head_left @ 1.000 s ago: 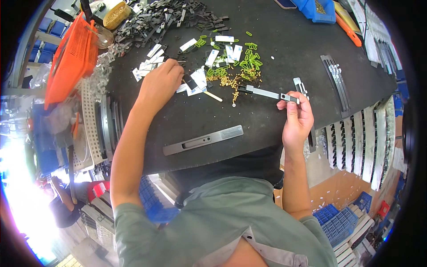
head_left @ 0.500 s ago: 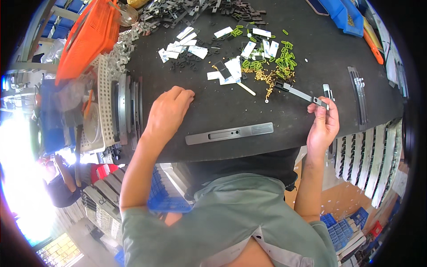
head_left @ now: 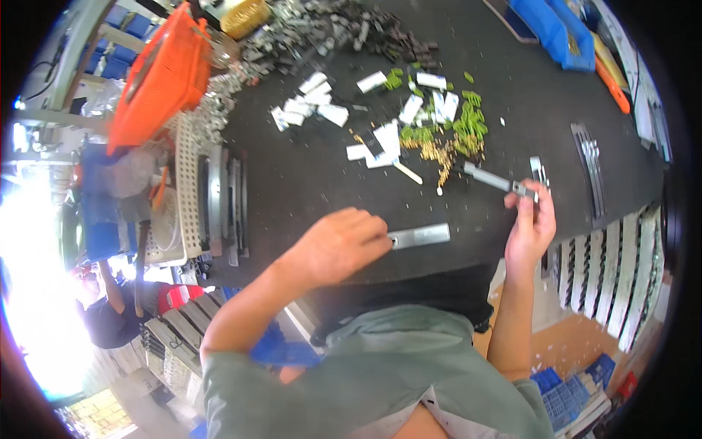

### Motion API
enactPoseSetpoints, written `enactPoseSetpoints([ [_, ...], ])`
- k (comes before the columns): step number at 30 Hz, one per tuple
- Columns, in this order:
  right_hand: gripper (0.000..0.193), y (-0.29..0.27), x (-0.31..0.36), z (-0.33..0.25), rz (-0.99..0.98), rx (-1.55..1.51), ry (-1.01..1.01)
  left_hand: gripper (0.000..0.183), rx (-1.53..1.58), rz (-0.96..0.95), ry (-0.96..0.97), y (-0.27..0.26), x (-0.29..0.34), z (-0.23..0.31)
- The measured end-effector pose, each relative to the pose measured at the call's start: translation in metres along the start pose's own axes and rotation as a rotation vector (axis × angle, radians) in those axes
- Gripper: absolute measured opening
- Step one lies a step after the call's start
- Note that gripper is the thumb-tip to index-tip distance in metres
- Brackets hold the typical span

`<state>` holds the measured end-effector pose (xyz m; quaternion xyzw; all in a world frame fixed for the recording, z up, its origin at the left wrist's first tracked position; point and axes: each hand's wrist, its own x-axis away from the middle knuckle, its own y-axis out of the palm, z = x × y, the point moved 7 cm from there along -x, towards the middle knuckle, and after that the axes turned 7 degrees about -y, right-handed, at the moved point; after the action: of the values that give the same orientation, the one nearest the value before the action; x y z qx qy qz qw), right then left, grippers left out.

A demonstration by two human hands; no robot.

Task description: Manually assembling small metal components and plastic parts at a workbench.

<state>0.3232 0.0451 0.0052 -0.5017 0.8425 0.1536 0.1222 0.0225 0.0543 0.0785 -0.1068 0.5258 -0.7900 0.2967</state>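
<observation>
My right hand (head_left: 530, 228) grips a slim grey metal strip (head_left: 488, 178) by its near end, between thumb and fingers. The strip points up and left, toward a heap of small brass pieces (head_left: 437, 155). My left hand (head_left: 340, 245) is over a long grey metal bar (head_left: 428, 235) on the table and hides the bar's left part. Its fingers are curled together, the tips by the bar's visible portion; whether they hold something small is hidden. A short metal piece (head_left: 539, 170) lies just beyond my right hand.
Green oval rings (head_left: 470, 117) and white labels (head_left: 333, 115) lie mid-table, with dark small parts (head_left: 351, 33) piled behind. Thin metal strips (head_left: 591, 172) are at right; a blue bin (head_left: 563, 40) is at back right. An orange basket (head_left: 164, 77) leans at left. Another person (head_left: 110, 314) is lower left.
My left hand has moved right and nearer to me, over the grey bar. My right hand still holds the strip in nearly the same place. The view has shifted slightly.
</observation>
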Motion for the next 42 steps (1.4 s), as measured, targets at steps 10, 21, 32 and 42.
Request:
enactPoseSetpoints([
  [10,0.012,0.003,0.007,-0.009,-0.009,-0.031,0.03,0.02,-0.157,-0.216,-0.154,0.013,0.004,0.02],
  [21,0.017,0.024,0.016,-0.046,-0.09,-0.129,0.163,0.009,0.116,0.578,-0.55,-0.039,0.041,0.002],
  [32,0.017,0.043,0.03,-0.054,-0.191,-0.16,0.257,0.012,0.069,0.489,-0.489,-0.038,0.051,0.0],
  [42,0.017,0.05,0.041,-0.05,-0.322,-0.121,0.377,0.015,0.101,0.378,-0.431,-0.037,0.053,-0.001],
])
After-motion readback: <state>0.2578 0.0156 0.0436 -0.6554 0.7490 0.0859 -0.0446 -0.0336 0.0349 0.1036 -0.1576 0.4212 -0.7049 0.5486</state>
